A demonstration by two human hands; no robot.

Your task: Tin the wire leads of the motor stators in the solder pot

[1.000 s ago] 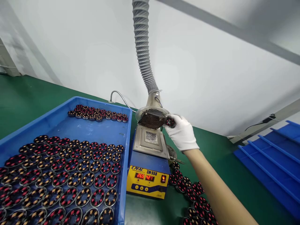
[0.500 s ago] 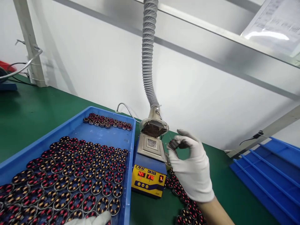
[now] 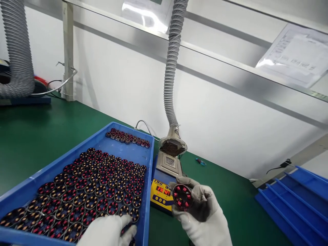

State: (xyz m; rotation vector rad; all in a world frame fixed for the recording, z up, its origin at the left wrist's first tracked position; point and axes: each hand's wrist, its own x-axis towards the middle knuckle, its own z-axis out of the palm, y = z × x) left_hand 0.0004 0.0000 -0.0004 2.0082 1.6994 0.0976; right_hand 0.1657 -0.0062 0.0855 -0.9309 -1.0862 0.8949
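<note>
My right hand (image 3: pixel 205 212), in a white glove with grey fingertips, pinches a round motor stator (image 3: pixel 189 196) between thumb and fingers. The stator's face, with red-wound coils, is turned towards me, and a thin wire hangs from it. It is held in front of the right side of a blue and yellow solder pot (image 3: pixel 161 193). My left hand (image 3: pixel 107 230), also gloved, reaches into the near right part of a blue tray (image 3: pixel 145 218). Its fingers curl down around a dark stator, mostly hidden under them. Rows of stators (image 3: pixel 91 188) with red or copper coils fill the tray's near part.
Smaller stators (image 3: pixel 128 137) sit at the tray's far end. A fume hood (image 3: pixel 173 145) on a grey hose (image 3: pixel 169 78) hangs over the pot. Small cutters (image 3: pixel 200 161) lie behind it. Blue racks (image 3: pixel 289 201) stand at the right, and another hose (image 3: pixel 17 51) at the left.
My right hand has come lower and nearer, and the stator's coil face now shows. My left hand reaches further into the tray. The view has shifted, dropping the loose stators beside the pot.
</note>
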